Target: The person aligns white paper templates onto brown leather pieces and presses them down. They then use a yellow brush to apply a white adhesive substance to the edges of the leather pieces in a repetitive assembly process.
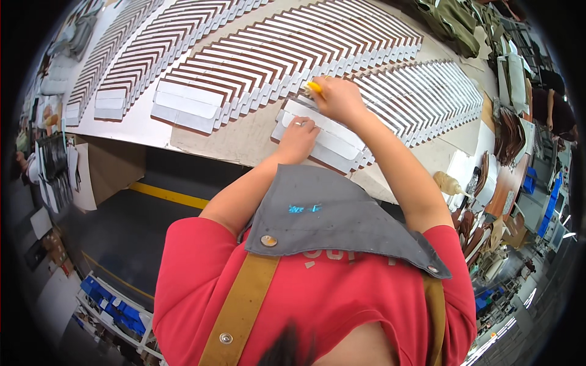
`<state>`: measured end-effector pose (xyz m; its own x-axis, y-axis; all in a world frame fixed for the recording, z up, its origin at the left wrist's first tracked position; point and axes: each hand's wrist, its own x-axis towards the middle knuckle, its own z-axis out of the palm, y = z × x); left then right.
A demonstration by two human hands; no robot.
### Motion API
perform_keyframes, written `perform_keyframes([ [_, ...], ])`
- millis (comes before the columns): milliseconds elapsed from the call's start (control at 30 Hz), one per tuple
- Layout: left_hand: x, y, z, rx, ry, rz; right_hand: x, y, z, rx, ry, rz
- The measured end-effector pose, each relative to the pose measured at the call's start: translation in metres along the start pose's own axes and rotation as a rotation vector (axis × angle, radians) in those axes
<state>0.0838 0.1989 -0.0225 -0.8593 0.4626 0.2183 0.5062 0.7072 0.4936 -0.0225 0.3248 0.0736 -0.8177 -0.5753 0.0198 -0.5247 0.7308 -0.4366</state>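
The right hand (339, 97) is closed around a small yellow-handled tool (314, 87), working at the far edge of a flat white-and-brown leather piece (332, 141) near the table's (244, 137) front. The left hand (298, 139), fingers together, presses it flat. Keeping that pressure firm should help steady strokes.

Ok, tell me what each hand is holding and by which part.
The right hand grips a yellow-handled tool by its handle; its tip is hidden. The left hand holds nothing, pressing flat on the white piece.
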Motion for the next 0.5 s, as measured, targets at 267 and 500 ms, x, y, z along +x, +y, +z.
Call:
perform_keyframes([
  [267,-0.003,0.002,0.003,0.042,0.003,-0.014,-0.034,0.000,-0.001,0.127,-0.030,0.097],
  [500,0.002,0.006,-0.004,0.077,-0.041,0.014,-0.056,0.022,-0.024,0.140,0.217,0.281],
])
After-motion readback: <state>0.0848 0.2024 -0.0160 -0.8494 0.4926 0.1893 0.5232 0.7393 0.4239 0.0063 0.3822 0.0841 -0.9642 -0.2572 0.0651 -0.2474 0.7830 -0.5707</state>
